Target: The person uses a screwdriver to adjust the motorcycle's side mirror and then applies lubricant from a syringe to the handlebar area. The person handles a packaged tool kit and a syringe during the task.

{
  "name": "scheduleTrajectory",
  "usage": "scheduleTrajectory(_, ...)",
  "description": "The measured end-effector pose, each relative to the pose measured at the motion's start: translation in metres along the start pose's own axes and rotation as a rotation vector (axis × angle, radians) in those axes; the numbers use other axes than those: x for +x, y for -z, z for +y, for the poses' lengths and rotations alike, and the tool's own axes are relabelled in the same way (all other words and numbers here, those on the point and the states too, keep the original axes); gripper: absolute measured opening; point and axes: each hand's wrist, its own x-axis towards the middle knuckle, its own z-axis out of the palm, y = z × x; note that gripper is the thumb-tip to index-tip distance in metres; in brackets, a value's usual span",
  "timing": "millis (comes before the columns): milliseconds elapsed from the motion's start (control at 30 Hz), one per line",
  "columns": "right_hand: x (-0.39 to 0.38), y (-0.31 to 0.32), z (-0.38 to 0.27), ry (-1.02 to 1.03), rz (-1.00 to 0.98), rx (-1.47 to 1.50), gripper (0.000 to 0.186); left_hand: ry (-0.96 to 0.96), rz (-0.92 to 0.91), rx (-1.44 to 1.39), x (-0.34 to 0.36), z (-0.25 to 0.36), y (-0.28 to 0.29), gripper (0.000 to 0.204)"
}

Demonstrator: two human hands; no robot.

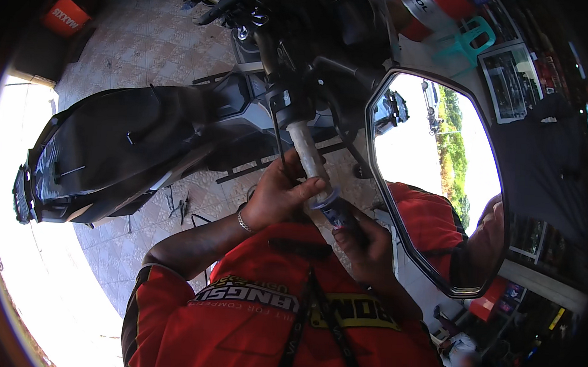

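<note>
A pale, whitish tube [306, 149] sticks out toward me from the dark handlebar controls [291, 101] of a motorcycle. My left hand [272, 196] is closed round the lower part of this tube, with its thumb lying across it near a translucent bluish ring. Just beyond the ring, a dark handlebar grip [338, 213] lines up with the tube. My right hand [372, 252] is wrapped round the grip's near end, its thumb on top. How far the grip reaches over the tube is hidden by my fingers.
The black motorcycle seat [119, 136] extends to the left. A large mirror [438, 183] stands close to my right hand. Tools [180, 208] lie on the tiled floor [142, 52]. A green plastic stool [474, 37] and a glass display case [512, 81] are at the far right.
</note>
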Motion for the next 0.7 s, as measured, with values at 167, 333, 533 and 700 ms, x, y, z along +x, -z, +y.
scheduleTrajectory(167, -0.004, -0.008, -0.016, -0.024, 0.039, -0.097, 0.057, 0.024, -0.027, -0.016, 0.0, 0.0, 0.003, 0.057)
scheduleTrajectory(333, -0.004, -0.013, -0.022, 0.031, 0.058, -0.178, 0.053, 0.032, -0.035, 0.002, -0.001, 0.006, 0.002, 0.053)
scheduleTrajectory(533, -0.008, -0.027, -0.03, 0.084, 0.144, -0.197, 0.053, 0.054, -0.06, 0.051, -0.002, 0.012, 0.005, 0.05)
scheduleTrajectory(700, -0.012, -0.027, -0.04, -0.053, 0.107, -0.123, 0.052, 0.061, -0.074, 0.041, -0.003, 0.008, 0.007, 0.048)
